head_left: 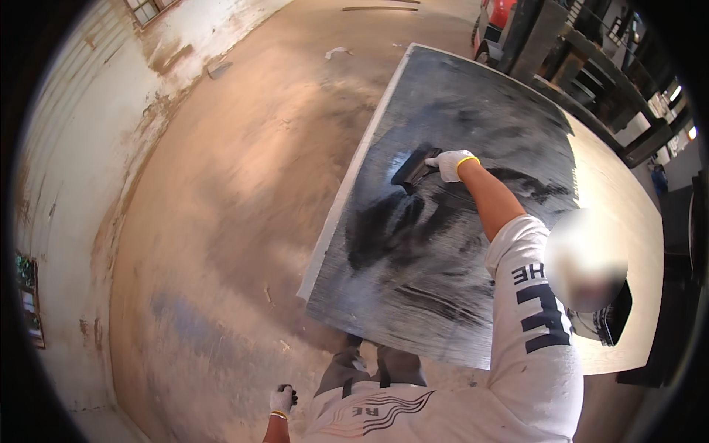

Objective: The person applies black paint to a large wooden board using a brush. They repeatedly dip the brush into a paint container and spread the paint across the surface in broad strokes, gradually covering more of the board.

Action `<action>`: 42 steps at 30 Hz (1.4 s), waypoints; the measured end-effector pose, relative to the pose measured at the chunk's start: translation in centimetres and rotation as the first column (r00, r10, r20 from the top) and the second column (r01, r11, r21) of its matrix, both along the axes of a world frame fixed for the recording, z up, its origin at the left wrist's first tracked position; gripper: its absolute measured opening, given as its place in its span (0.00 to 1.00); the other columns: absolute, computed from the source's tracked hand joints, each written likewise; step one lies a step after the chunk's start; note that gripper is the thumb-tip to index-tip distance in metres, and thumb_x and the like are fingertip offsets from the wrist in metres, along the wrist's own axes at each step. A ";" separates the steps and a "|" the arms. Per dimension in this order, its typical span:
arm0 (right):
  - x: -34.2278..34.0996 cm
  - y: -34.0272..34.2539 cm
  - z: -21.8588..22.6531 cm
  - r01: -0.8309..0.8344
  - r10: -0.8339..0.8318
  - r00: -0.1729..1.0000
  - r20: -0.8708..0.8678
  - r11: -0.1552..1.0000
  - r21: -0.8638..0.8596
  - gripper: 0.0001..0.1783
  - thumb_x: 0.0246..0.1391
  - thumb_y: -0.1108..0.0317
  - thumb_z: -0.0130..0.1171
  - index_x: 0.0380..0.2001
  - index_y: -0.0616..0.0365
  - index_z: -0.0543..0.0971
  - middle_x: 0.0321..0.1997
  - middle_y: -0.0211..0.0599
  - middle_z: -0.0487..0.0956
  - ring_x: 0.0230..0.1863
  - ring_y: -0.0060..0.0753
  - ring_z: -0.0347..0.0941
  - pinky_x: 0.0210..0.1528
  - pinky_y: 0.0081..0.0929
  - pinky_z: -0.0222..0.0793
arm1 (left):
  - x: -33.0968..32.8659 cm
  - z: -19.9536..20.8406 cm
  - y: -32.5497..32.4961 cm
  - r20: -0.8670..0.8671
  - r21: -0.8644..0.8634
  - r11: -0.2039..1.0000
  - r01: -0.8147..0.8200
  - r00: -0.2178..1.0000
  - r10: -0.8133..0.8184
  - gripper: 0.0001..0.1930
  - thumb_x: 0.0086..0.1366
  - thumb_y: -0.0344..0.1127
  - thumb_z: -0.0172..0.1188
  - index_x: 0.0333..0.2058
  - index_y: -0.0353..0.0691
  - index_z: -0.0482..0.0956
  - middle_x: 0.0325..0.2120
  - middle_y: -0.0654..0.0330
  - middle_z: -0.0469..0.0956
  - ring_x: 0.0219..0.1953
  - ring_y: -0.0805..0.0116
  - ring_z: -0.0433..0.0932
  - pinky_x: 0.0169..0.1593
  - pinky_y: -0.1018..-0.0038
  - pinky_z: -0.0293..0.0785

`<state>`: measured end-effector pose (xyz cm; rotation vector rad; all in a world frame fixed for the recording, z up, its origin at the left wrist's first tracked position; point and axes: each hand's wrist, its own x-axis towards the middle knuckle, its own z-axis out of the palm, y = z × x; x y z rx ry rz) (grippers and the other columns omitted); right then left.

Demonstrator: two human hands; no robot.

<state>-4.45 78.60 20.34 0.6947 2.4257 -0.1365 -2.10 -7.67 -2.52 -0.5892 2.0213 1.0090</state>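
The black brush (415,167) lies flat on the big dark board (458,244), up in its far half and nearer its pale left edge than its right, and your right hand (452,164) in its white glove has fingers wrapped tight around the brush's end. Starting at your left: the left hand (281,399), also gloved in white, hangs low beside your hip over the dusty tan floor (221,221), well apart from the board; its fingers look curled in, but you cannot tell whether they grip anything. The floor there is matt and smudged, with grey-blue scuffs and a scrap of pale litter farther off, and the whitewashed wall (66,184) beyond it is stained brown at the foot. The board itself is a flat rectangle with a thin light edge, its face streaked: wet-looking black swirls in the middle, drier grey brushed bands around them. To my eye the coat is uneven, so keep the brush flat, press evenly, and pull long overlapping strokes along the board's length rather than in short arcs, working the thick black patches out toward the grey. To the right the board rests on a pale wooden sheet (628,221), smooth and bare, and dark metal racking (591,66) stands beyond it.
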 end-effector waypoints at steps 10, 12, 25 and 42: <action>8.5 -16.6 3.9 -0.049 0.053 0.995 0.087 0.998 -0.047 0.42 0.60 0.73 0.53 0.77 0.30 0.67 0.66 0.43 0.82 0.65 0.45 0.81 0.62 0.42 0.79 | 0.7 -0.5 0.9 -0.025 0.101 0.993 0.069 0.997 -0.067 0.12 0.73 0.35 0.59 0.47 0.34 0.82 0.30 0.56 0.83 0.25 0.68 0.82 0.26 0.70 0.80; 9.8 -13.8 4.1 0.146 -0.145 0.986 0.078 0.989 -0.007 0.42 0.60 0.73 0.55 0.77 0.32 0.68 0.66 0.44 0.82 0.65 0.47 0.81 0.62 0.43 0.78 | -1.2 0.3 1.8 -0.096 0.115 0.976 0.186 0.980 -0.175 0.12 0.72 0.39 0.60 0.45 0.36 0.84 0.31 0.52 0.86 0.28 0.60 0.86 0.31 0.65 0.81; 13.5 -47.5 -1.5 0.461 -0.534 0.844 -0.042 0.764 -0.451 0.41 0.68 0.54 0.49 0.80 0.55 0.56 0.50 0.63 0.85 0.55 0.63 0.82 0.60 0.54 0.75 | -6.7 19.8 28.8 -0.582 -0.095 0.222 0.970 0.126 -0.803 0.12 0.72 0.41 0.60 0.45 0.41 0.85 0.40 0.48 0.86 0.44 0.42 0.85 0.48 0.57 0.81; 13.3 -51.4 -3.6 0.657 -0.727 0.681 -0.091 0.661 -0.364 0.39 0.72 0.53 0.47 0.79 0.58 0.56 0.48 0.62 0.86 0.52 0.63 0.84 0.57 0.54 0.76 | -2.7 18.0 23.8 -0.565 0.059 0.047 0.997 0.072 -0.822 0.14 0.72 0.39 0.57 0.48 0.39 0.83 0.42 0.41 0.85 0.47 0.37 0.83 0.49 0.49 0.78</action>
